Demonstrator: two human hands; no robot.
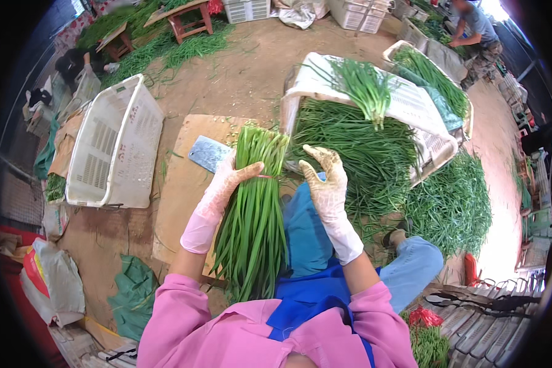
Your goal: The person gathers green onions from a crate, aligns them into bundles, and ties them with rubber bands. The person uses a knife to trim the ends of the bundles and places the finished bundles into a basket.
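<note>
My left hand [225, 184], in a stained white glove, is closed round a thick bundle of garlic chives [249, 227]. The bundle's pale cut ends point away from me and its green leaves hang toward my lap. A thin reddish band crosses it near my thumb. To the right of the bundle, my right hand [329, 187], gloved too, is open with thumb and fingers apart and nothing in it. A flat grey metal blade [207, 153] lies on the wooden board [181, 184], partly behind my left hand and the bundle.
An upright white crate [138, 144] stands left. At right, a tipped white crate [303, 86] spills loose chives [355, 141], with a small bunch [371, 98] on top. More chives [451, 202] lie on the floor beside it. Another person [478, 37] bends over greens at far right.
</note>
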